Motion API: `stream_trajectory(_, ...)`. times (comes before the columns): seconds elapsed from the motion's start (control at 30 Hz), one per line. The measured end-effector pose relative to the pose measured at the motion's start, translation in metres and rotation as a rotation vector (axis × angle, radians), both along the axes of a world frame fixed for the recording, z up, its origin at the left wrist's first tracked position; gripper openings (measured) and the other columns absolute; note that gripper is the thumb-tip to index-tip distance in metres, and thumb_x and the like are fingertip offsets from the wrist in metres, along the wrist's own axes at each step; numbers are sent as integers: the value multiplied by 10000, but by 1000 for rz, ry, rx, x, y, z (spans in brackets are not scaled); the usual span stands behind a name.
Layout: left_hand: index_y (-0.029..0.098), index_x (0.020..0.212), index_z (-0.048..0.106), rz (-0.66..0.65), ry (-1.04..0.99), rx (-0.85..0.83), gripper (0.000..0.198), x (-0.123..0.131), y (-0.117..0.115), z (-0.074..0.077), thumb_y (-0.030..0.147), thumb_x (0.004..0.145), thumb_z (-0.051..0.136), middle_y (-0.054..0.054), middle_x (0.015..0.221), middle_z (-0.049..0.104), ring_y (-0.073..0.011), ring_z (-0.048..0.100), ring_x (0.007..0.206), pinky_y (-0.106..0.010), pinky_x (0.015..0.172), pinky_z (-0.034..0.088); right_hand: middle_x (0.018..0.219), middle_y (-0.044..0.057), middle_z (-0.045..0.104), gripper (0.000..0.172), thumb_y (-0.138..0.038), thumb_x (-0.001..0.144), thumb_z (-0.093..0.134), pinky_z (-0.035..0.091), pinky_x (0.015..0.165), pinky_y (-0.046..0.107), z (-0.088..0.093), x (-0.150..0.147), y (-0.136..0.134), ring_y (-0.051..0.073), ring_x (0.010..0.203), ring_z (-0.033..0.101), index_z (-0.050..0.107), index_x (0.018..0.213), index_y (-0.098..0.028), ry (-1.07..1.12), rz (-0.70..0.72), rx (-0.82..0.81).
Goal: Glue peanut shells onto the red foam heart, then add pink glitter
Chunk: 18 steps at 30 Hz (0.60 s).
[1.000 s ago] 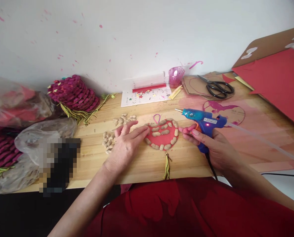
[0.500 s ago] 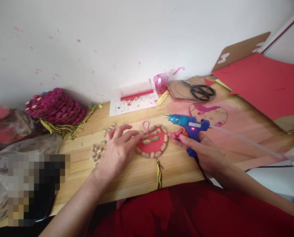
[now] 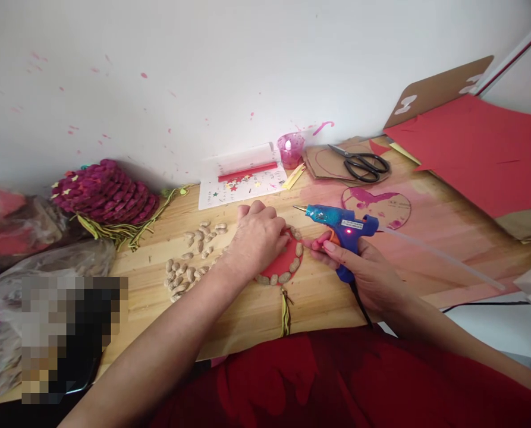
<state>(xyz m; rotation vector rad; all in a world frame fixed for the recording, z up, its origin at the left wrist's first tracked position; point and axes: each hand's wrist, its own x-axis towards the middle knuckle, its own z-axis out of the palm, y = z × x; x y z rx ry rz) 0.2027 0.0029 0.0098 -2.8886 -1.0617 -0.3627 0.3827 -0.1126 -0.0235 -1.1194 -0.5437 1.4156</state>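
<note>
My right hand (image 3: 358, 261) is wrapped around the handle of a blue hot glue gun (image 3: 343, 223), whose metal nozzle points left and whose red light is lit. A clear glue stick (image 3: 448, 258) sticks out of its back. My left hand (image 3: 260, 238) is bent over a red disc (image 3: 285, 264), fingers curled together at its upper part; what they pinch is hidden. Peanuts (image 3: 284, 277) line the disc's visible rim, and a yellow-green tassel (image 3: 285, 312) hangs from its near edge. More loose peanuts (image 3: 180, 273) lie left of my left hand.
Purple stacked pieces with tassels (image 3: 109, 196) and plastic bags (image 3: 46, 261) stand at left. Behind lie a paper with stars (image 3: 242, 187), a pink cup (image 3: 291, 151) and black scissors (image 3: 365, 165) on cardboard. A stained heart-shaped piece (image 3: 394, 208) and red sheets (image 3: 479, 154) are at right.
My left hand has moved right and slightly up, its fingers curling over the disc and covering the peanuts in its middle and the pink loop. The glue gun has barely moved.
</note>
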Motion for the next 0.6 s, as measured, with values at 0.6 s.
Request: stream_trajectory(0.6, 211, 784, 752, 37, -161, -44, 93, -7, -8, -1, 221, 856, 694, -67, 803, 701, -279, 554, 909, -463, 821, 348, 958, -22, 790, 147, -364, 807, 835, 547, 1012, 335, -1, 2, 0, 198, 1040, 733, 754, 897, -281, -61, 12, 12)
